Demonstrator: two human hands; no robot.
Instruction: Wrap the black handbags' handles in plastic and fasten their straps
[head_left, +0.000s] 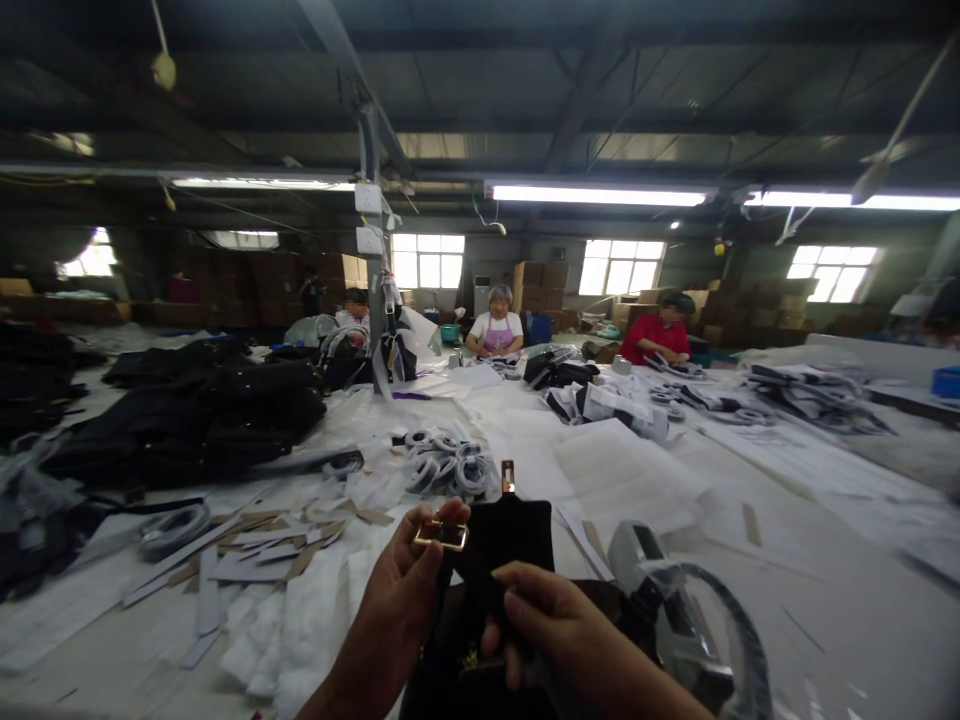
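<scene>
My left hand (412,570) pinches a gold rectangular buckle (442,536) between thumb and fingers. A black strap (476,580) runs from the buckle toward my right hand (536,605), whose thumb and fingers are closed on it. Beneath both hands lies a black bag (442,670) with a small gold emblem low on its front. Its flap (525,530) is turned up and away from me, with a gold metal fitting (508,478) at the far end. My hands and the dim light hide part of the strap and bag.
Right of the bag stands a grey tape dispenser-like device (660,590) beside a wrapped curved strap (739,620). Cardboard strips (255,550) lie left, coiled wrapped straps (450,465) ahead, and black bags (217,410) are piled far left. Several people sit across the table (847,560).
</scene>
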